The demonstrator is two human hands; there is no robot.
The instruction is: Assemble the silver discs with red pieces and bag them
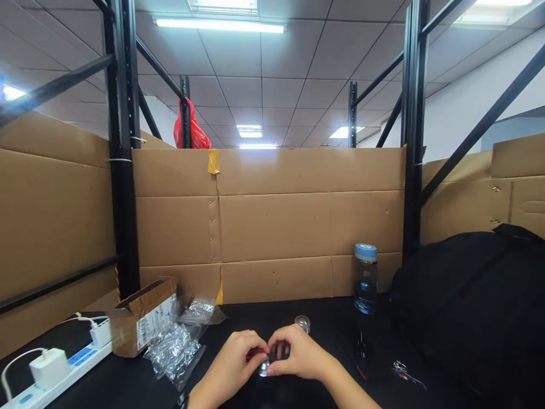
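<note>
My left hand [233,362] and my right hand [300,353] meet low in the middle of the view, above the black table. Their fingertips pinch a small shiny silver piece [264,368] between them; fingers hide most of it, so its kind is unclear. Something red [251,354] shows inside the curl of my left fingers. Just behind my right hand stands a small round, glassy or metallic piece [303,324], partly covered by the hand.
Left on the table [238,315] are an open cardboard box [123,332], clear plastic packaging [176,346] and a power strip [72,372] with white plugs. A blue-capped bottle [365,281], a black bag [472,312] and small coloured items [404,372] lie right. Cardboard panels [272,227] stand behind.
</note>
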